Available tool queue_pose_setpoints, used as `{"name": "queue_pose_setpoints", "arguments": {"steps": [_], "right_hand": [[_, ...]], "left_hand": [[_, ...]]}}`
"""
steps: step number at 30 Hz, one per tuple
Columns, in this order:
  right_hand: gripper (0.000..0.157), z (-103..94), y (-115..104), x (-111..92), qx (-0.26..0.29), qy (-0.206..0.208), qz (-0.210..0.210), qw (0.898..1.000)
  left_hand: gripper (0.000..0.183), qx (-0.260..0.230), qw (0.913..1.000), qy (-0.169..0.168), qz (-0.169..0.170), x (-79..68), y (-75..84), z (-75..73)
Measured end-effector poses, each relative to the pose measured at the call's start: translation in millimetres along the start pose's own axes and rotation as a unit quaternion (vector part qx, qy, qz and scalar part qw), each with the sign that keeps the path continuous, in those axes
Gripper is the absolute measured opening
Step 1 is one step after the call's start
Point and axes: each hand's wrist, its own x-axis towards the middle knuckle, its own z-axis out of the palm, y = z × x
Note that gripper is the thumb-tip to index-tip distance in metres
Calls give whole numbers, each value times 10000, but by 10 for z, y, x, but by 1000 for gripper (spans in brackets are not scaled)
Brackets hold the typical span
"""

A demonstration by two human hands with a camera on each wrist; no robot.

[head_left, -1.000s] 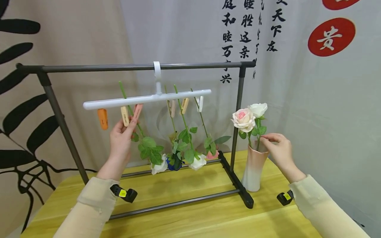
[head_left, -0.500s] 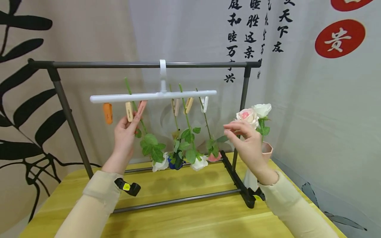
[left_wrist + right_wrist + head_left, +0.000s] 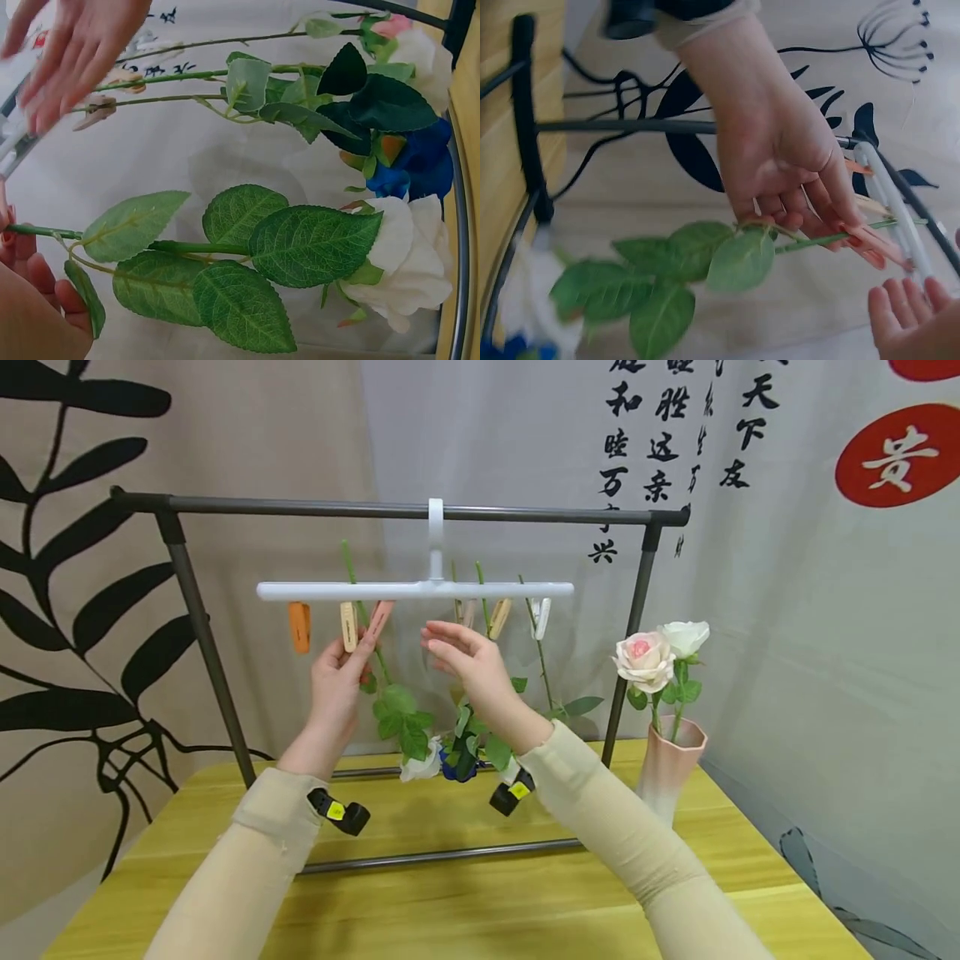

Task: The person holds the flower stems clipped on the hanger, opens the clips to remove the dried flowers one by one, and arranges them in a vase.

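Observation:
My left hand [image 3: 335, 693] pinches the pink clothespin [image 3: 381, 617] under the white hanger bar [image 3: 337, 592]. Through that clothespin runs the green stem of an upside-down white rose [image 3: 409, 259]; its leaves [image 3: 315, 240] hang beside the fingers. Between the hanger and the other hanging flowers, my right hand [image 3: 483, 672] is raised with nothing in it, fingers loosely bent and apart from the clothespin. Also hanging upside down are a blue rose [image 3: 424, 161], another white rose and a pink flower [image 3: 391, 27], all partly covered in the head view.
A dark metal rack [image 3: 300, 507] carries the hanger. On the left, orange [image 3: 300, 628] and cream clothespins [image 3: 348, 627] hang. The pink-and-white vase [image 3: 671, 768] with a pale pink rose [image 3: 644, 662] and a white rose [image 3: 684, 639] stands right on the wooden table [image 3: 450, 910].
My right hand has let go of the stem at the vase and swung left to the hanger. The left hand keeps its pinch on the pink clothespin. The head view has shifted slightly.

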Motion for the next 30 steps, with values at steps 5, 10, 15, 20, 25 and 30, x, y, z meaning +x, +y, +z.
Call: {"name": "queue_pose_setpoints", "arguments": {"steps": [5, 10, 15, 20, 25, 30], "right_hand": [[45, 213, 18, 331, 1215, 89, 923, 9883], [37, 385, 87, 517, 1666, 303, 1129, 9791], [31, 437, 133, 613, 1674, 587, 1161, 9773], [33, 405, 199, 675, 1569, 847, 1103, 9778], [33, 406, 223, 681, 1442, 861, 939, 9813], [32, 456, 223, 687, 1408, 782, 825, 9835]], "left_hand": [[10, 110, 9999, -127, -18, 16, -2, -5], [10, 145, 9996, -163, -202, -9, -32, -11], [10, 121, 9996, -172, -179, -18, -28, -5], [8, 130, 9995, -270, -130, -3, -34, 17], [11, 279, 9987, -383, -206, -8, -67, 24], [20, 464, 9963, -560, -454, -16, -105, 4]]}}
